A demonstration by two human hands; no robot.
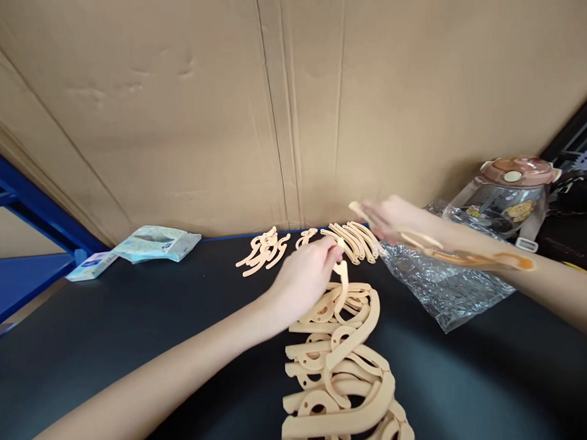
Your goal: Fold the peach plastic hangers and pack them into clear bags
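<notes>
My left hand [308, 271] is closed in a pinch on a beige plastic hanger hook [343, 277], which hangs from the fingertips over the heap. Further right, my right hand [388, 217] is blurred; its fingers close on a curved beige hanger arm [355, 207] whose tip sticks out to the left. A blurred beige and orange strip [484, 259] runs along the right forearm; I cannot make out whether it belongs to that piece. Below the hands lies a long pile of beige folding hangers [360, 418]. Behind the left hand are loose curved arms [355, 240] in a row.
More loose hanger pieces [265, 250] lie at the back of the black table [206, 353]. A crumpled clear plastic bag [443, 298] lies to the right, before a water bottle [514, 200] with a strap. A tissue pack [156, 244] is back left, near a blue frame [24, 193]. Cardboard [196, 120] stands behind.
</notes>
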